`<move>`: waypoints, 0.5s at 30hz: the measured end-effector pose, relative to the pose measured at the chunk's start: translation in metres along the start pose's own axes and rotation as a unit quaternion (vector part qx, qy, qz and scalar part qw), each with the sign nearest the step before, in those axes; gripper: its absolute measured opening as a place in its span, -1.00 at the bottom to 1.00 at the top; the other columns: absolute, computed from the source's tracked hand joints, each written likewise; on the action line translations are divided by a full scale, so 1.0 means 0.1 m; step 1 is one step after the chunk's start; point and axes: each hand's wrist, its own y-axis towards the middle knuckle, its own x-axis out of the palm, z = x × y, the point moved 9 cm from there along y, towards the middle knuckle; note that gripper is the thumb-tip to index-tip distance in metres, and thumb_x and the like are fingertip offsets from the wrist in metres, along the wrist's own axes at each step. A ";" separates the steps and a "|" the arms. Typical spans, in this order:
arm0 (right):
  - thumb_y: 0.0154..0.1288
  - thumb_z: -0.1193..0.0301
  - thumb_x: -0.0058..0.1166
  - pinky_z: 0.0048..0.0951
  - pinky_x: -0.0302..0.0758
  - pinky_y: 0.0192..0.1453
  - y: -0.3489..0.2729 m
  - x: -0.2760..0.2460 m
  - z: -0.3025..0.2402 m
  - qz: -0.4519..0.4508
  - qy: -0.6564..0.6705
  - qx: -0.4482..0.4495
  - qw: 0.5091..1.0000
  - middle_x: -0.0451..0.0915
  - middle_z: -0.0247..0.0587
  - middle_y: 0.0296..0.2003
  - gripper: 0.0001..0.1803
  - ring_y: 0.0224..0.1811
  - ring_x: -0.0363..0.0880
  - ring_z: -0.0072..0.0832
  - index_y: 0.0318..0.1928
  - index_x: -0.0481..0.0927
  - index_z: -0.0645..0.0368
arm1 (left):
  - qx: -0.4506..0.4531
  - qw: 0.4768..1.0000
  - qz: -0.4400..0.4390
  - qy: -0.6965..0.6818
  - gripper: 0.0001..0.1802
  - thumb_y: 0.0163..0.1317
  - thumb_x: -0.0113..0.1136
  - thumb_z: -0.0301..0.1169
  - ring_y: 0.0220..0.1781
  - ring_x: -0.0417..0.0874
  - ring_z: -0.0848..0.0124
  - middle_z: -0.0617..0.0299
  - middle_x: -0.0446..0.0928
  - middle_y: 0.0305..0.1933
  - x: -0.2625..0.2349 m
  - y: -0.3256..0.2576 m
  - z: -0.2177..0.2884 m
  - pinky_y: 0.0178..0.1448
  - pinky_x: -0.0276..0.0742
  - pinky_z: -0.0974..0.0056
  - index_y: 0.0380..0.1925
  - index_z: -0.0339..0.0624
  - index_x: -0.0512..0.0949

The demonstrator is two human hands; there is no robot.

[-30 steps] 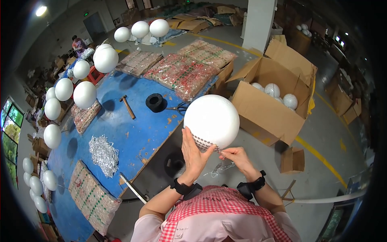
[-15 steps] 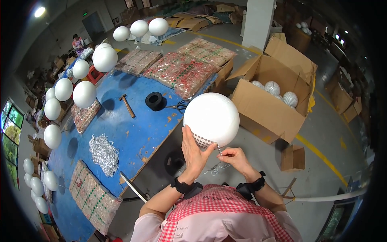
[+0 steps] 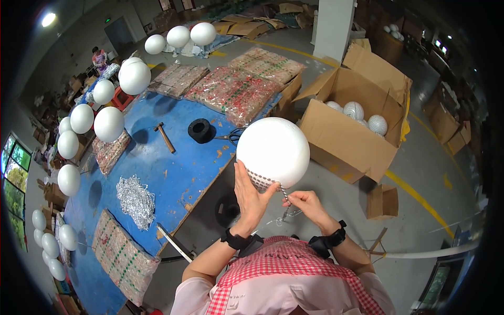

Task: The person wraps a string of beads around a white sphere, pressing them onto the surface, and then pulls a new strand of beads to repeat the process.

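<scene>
A large smooth white ball (image 3: 273, 149) is in front of me, its lower left side wrapped with rows of a silvery bead string (image 3: 284, 195). My left hand (image 3: 250, 198) holds the ball from below left, palm against the beaded rows and thumb pressed near the place where the string leaves the ball. Between thumb and fingertips, my right hand (image 3: 308, 206) pinches this string just below the ball. Its loose end dangles under my hands. The ball's underside is partly hidden by my left hand.
On the blue table (image 3: 178, 123) lie a hammer (image 3: 165, 138), a black tape roll (image 3: 201, 130), scissors (image 3: 231, 137), a silvery bead heap (image 3: 135, 202) and plastic-wrapped packs (image 3: 126, 257). Several white balls (image 3: 109, 124) stand along its far left. An open carton (image 3: 352, 136) at right contains silvery wrapped balls.
My right hand has shifted slightly, and a longer piece of the bead string shows beneath the ball. The loose end has swung. My left hand keeps its hold.
</scene>
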 end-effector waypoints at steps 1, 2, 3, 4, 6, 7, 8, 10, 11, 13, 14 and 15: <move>0.34 0.44 0.02 -0.58 0.46 -0.12 0.01 -0.02 0.00 0.002 -0.001 -0.006 1.000 0.66 -0.24 -0.31 -0.80 -0.22 0.60 -0.58 -0.17 0.62 0.31 | 0.000 1.000 0.000 -0.002 0.23 -0.11 0.45 -0.10 0.42 0.01 -0.17 -0.41 -0.08 0.38 0.00 0.00 0.00 0.40 0.02 -0.04 0.37 -0.38 -0.17; 0.34 0.43 0.01 -0.56 0.46 -0.10 0.01 -0.03 0.01 0.000 0.002 -0.009 1.000 0.67 -0.23 -0.31 -0.79 -0.22 0.59 -0.58 -0.17 0.62 0.32 | 0.001 1.000 0.000 -0.003 0.23 -0.11 0.46 -0.10 0.43 0.01 -0.17 -0.41 -0.08 0.38 0.00 0.00 0.00 0.40 0.01 -0.04 0.37 -0.38 -0.17; 0.35 0.42 0.00 -0.55 0.46 -0.08 0.01 -0.03 0.01 -0.002 0.006 -0.012 1.000 0.67 -0.23 -0.32 -0.78 -0.21 0.59 -0.57 -0.17 0.63 0.32 | 0.000 1.000 0.001 -0.003 0.23 -0.11 0.46 -0.10 0.43 0.01 -0.17 -0.40 -0.08 0.38 0.00 0.00 0.00 0.40 0.01 -0.04 0.37 -0.38 -0.17; 0.36 0.40 -0.01 -0.53 0.46 -0.06 0.01 -0.04 0.02 -0.004 0.009 -0.015 1.000 0.67 -0.23 -0.32 -0.76 -0.20 0.59 -0.56 -0.17 0.63 0.32 | 0.000 1.000 0.002 -0.003 0.23 -0.12 0.46 -0.11 0.43 0.00 -0.16 -0.40 -0.08 0.38 0.00 0.00 0.00 0.40 0.01 -0.04 0.37 -0.37 -0.17; 0.36 0.39 0.00 -0.55 0.45 -0.05 0.00 -0.04 0.01 -0.013 0.022 -0.020 0.999 0.68 -0.25 -0.31 -0.76 -0.22 0.57 -0.61 -0.17 0.63 0.33 | -0.003 1.000 0.001 -0.006 0.23 -0.12 0.46 -0.11 0.43 0.00 -0.16 -0.39 -0.08 0.38 0.01 0.00 -0.01 0.40 0.01 -0.05 0.37 -0.37 -0.16; 0.35 0.39 0.01 -0.56 0.45 -0.05 -0.01 -0.05 0.01 -0.011 0.021 -0.017 1.000 0.68 -0.27 -0.31 -0.75 -0.24 0.56 -0.64 -0.17 0.63 0.34 | -0.004 1.000 0.000 -0.009 0.23 -0.12 0.46 -0.11 0.43 0.00 -0.16 -0.38 -0.08 0.39 0.01 0.00 -0.01 0.40 0.01 -0.05 0.36 -0.37 -0.16; 0.35 0.39 0.01 -0.56 0.46 -0.07 -0.01 -0.03 0.02 -0.021 0.034 -0.008 0.999 0.68 -0.27 -0.31 -0.76 -0.24 0.56 -0.64 -0.18 0.62 0.34 | -0.007 1.000 0.000 -0.011 0.23 -0.12 0.46 -0.11 0.43 0.00 -0.16 -0.38 -0.08 0.39 0.01 0.00 -0.02 0.40 0.01 -0.05 0.36 -0.38 -0.16; 0.34 0.40 0.02 -0.58 0.47 -0.11 -0.03 0.00 0.04 -0.035 0.041 0.012 0.998 0.68 -0.28 -0.31 -0.76 -0.26 0.57 -0.63 -0.20 0.62 0.35 | -0.004 1.000 -0.002 -0.010 0.23 -0.12 0.46 -0.11 0.43 -0.01 -0.16 -0.37 -0.09 0.39 0.01 0.00 -0.02 0.40 0.01 -0.05 0.36 -0.38 -0.16; 0.33 0.41 0.02 -0.58 0.48 -0.12 -0.03 0.00 0.05 -0.036 0.030 0.023 0.999 0.68 -0.27 -0.31 -0.77 -0.27 0.58 -0.62 -0.20 0.62 0.35 | -0.003 1.000 -0.002 -0.010 0.23 -0.12 0.46 -0.11 0.43 -0.01 -0.15 -0.37 -0.10 0.39 0.01 0.00 -0.01 0.40 0.01 -0.05 0.36 -0.38 -0.16; 0.32 0.42 0.02 -0.59 0.48 -0.16 -0.03 0.04 0.05 -0.051 0.003 0.026 0.998 0.68 -0.26 -0.32 -0.78 -0.29 0.59 -0.62 -0.21 0.61 0.35 | -0.004 1.000 -0.002 -0.006 0.23 -0.12 0.46 -0.11 0.44 -0.02 -0.15 -0.37 -0.10 0.39 0.02 0.00 -0.01 0.40 0.00 -0.04 0.36 -0.38 -0.16; 0.31 0.42 0.02 -0.59 0.48 -0.16 -0.03 0.03 0.06 -0.044 -0.031 0.026 0.998 0.68 -0.25 -0.34 -0.78 -0.29 0.59 -0.62 -0.21 0.61 0.35 | -0.004 1.000 -0.002 -0.003 0.23 -0.12 0.47 -0.11 0.44 -0.02 -0.15 -0.37 -0.10 0.40 0.02 -0.01 -0.01 0.41 0.00 -0.04 0.36 -0.38 -0.16; 0.30 0.42 0.01 -0.59 0.48 -0.17 -0.02 0.02 0.06 -0.038 -0.064 0.025 0.997 0.68 -0.24 -0.35 -0.78 -0.29 0.59 -0.62 -0.22 0.60 0.35 | -0.001 1.000 0.000 -0.003 0.23 -0.12 0.46 -0.11 0.44 -0.02 -0.15 -0.36 -0.10 0.40 0.02 -0.01 0.00 0.41 0.00 -0.04 0.36 -0.38 -0.16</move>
